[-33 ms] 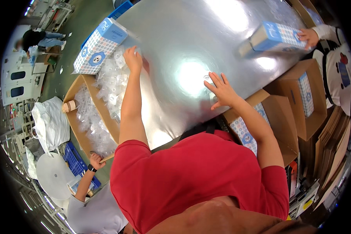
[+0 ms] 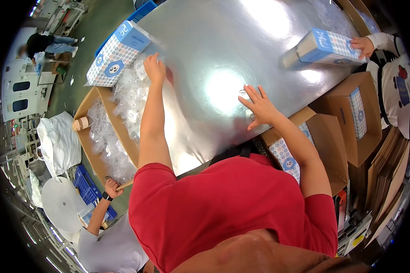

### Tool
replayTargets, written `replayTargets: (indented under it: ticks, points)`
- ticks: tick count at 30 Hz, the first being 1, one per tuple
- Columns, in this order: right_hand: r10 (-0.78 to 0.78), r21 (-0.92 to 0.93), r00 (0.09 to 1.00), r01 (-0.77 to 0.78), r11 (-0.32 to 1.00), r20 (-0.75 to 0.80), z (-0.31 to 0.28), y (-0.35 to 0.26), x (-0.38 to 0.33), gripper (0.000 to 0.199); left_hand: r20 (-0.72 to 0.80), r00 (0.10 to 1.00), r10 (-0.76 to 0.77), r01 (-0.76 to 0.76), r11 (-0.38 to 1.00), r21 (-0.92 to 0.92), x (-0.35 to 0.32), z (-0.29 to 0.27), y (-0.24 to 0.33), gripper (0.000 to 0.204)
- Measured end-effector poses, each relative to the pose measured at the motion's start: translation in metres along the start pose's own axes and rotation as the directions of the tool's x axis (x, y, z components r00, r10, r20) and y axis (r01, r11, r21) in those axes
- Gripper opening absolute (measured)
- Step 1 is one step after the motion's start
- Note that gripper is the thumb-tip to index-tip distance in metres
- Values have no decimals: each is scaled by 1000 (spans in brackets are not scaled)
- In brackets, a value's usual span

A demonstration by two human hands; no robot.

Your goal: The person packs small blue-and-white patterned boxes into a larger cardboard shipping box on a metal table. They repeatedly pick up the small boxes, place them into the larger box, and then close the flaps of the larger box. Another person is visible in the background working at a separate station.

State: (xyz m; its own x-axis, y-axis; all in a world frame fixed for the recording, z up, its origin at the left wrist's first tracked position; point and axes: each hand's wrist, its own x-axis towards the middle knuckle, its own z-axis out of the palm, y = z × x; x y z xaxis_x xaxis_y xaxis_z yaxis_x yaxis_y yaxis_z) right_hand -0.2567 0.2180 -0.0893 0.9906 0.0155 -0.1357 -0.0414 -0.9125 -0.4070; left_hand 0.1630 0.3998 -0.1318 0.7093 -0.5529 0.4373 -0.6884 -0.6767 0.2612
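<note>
My left hand (image 2: 155,68) reaches forward at the right edge of a heap of small clear plastic pieces (image 2: 131,102); its fingers are extended and nothing shows in them. My right hand (image 2: 262,109) is spread over the shiny metal table (image 2: 200,54), fingers apart. Beside its fingertips lies a small, clear-looking piece with a round mark (image 2: 243,93), too small to make out. A tall blue-and-white patterned carton (image 2: 111,61) stands beyond the heap, left of my left hand.
Left of the heap, a cardboard box (image 2: 95,93) holds more clear pieces; a co-worker's hand (image 2: 112,186) grips its near corner. At right, another person's hand (image 2: 362,46) rests on a patterned carton (image 2: 321,48). Open cardboard boxes (image 2: 328,145) with patterned cartons stand by my right arm.
The view has shifted very slightly. Both my hands keep nearly the same pose, and nothing has been taken hold of or let go.
</note>
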Motion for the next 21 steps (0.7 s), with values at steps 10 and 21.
replayTargets:
  ticks: [10,21]
  points:
    - [-187,-4,952,192,981,-242,49,-20,90,63,281,939,197,-110,949,-297,-64,5,58,11]
    - [-52,94,939,90,991,-341,31,19,4,8,401,885,238,106,735,-670,-198,-35,193,7]
